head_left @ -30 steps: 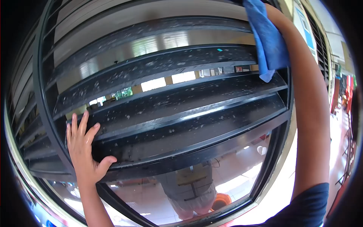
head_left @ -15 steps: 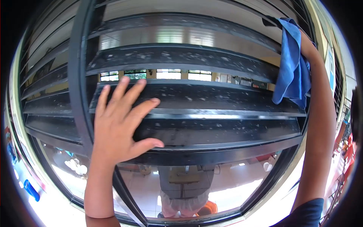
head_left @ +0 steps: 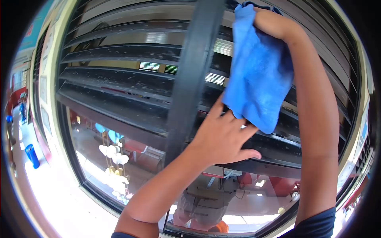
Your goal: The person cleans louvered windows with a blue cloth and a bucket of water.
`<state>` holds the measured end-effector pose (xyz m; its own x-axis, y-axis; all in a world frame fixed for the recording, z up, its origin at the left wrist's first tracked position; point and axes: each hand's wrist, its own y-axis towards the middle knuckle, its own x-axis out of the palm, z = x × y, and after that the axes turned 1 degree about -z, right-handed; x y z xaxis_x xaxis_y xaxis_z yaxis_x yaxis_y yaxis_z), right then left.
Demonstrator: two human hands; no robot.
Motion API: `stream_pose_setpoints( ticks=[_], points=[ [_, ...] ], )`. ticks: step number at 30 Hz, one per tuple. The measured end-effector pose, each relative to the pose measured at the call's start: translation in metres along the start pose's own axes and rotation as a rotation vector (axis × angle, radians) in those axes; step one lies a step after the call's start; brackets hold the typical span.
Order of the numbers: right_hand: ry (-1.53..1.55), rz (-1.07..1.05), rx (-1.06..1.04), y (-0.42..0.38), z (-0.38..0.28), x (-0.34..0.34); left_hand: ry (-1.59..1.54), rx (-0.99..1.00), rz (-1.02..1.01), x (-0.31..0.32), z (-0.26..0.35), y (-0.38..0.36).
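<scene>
A blue cloth (head_left: 260, 75) hangs from my right hand (head_left: 274, 24) at the upper right, in front of the dark louvre slats (head_left: 119, 81). The fingers of my right hand are wrapped round the cloth's top. Below the cloth, my left hand (head_left: 226, 137) is spread over the lower slats, just right of the dark upright post (head_left: 194, 75). The cloth's lower edge covers some of its fingertips. White specks mark the slats.
Glass panes (head_left: 246, 190) below the slats show reflections and a room with chairs. White and blue hanging ornaments (head_left: 113, 152) show at the lower left. A blue cylindrical object (head_left: 32, 156) stands at the far left.
The view has turned so the post appears further right. The cloth and my right hand have moved left across the slats. My left hand now lies close under the cloth.
</scene>
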<state>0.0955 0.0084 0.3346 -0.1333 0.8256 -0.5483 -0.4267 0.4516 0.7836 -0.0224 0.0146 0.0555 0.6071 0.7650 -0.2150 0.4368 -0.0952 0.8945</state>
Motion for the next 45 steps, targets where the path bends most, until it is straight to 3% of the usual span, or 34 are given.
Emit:
stream_pose_setpoints(
  ticks=[5, 8, 11, 14, 15, 20, 23, 26, 30, 33, 34, 37, 42, 45],
  points=[
    [0.108, 0.058, -0.08, 0.026, -0.011, 0.021, -0.092, -0.031, 0.043, 0.009, 0.0, -0.007],
    [-0.136, 0.067, -0.145, -0.01, -0.018, 0.009, -0.096, -0.006, 0.104, 0.01, -0.002, -0.006],
    [-0.134, 0.123, -0.227, -0.019, -0.007, 0.012, -0.095, -0.002, 0.116, 0.007, -0.002, -0.006],
    [0.05, -0.05, -0.076, -0.008, -0.022, 0.0, -0.124, -0.027, 0.059, 0.014, -0.002, -0.008],
    [0.075, -0.007, -0.053, 0.002, -0.021, 0.004, -0.087, -0.023, 0.066, 0.015, -0.002, -0.008],
    [0.152, -0.187, -0.03, 0.055, -0.006, -0.002, -0.104, 0.014, 0.189, 0.017, -0.003, -0.007],
    [0.273, -0.091, -0.015, 0.042, 0.0, 0.013, -0.066, 0.007, 0.212, 0.017, -0.002, -0.008],
    [-0.078, 0.147, -0.038, 0.006, -0.016, 0.02, -0.095, -0.019, 0.164, 0.022, -0.001, -0.009],
    [-0.357, 0.102, -0.08, 0.001, -0.014, 0.016, -0.122, -0.027, 0.113, 0.023, -0.003, -0.009],
    [-0.269, 0.071, -0.08, 0.012, -0.015, 0.013, -0.104, -0.011, 0.163, 0.021, -0.004, -0.009],
    [-0.166, -0.046, 0.022, 0.016, -0.026, 0.008, -0.094, -0.01, 0.18, 0.02, -0.005, -0.009],
    [-0.077, -0.199, -0.001, 0.032, -0.028, -0.001, -0.103, -0.01, 0.167, 0.02, -0.004, -0.01],
    [0.085, -0.196, 0.017, 0.056, -0.011, 0.007, -0.144, -0.021, 0.073, 0.019, -0.005, -0.009],
    [0.211, -0.174, -0.037, 0.063, 0.002, 0.015, -0.117, -0.009, 0.17, 0.023, -0.005, -0.008]
  ],
)
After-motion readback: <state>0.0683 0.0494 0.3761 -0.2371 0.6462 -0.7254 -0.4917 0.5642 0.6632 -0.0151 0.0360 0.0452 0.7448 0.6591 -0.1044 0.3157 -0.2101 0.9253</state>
